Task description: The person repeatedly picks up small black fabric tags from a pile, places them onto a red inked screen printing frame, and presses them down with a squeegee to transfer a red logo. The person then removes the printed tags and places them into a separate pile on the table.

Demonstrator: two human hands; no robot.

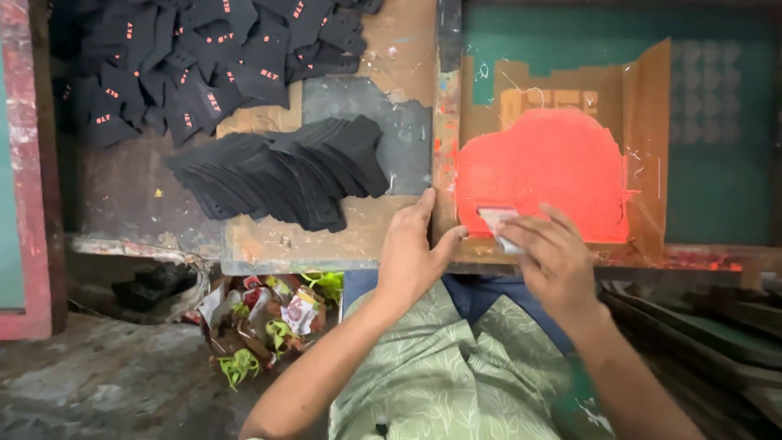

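A green printing screen (717, 163) in a wooden frame (446, 147) lies on the right of the bench, with a patch of bright orange ink (542, 175) spread on it. My right hand (550, 261) grips a small scraper (497, 220) at the ink's near edge. My left hand (411, 248) rests flat on the bench, thumb against the frame's near left corner, holding nothing. A fanned stack of plain black cut pieces (285, 175) lies left of my left hand. A heap of black pieces with orange marks (204, 61) sits at the far left.
Brown tape (648, 138) masks the screen around the ink. The worn bench (285, 244) ends just before my lap. A red-edged frame (24, 163) stands at the far left. Crumpled wrappers (261, 322) lie on the floor below the bench.
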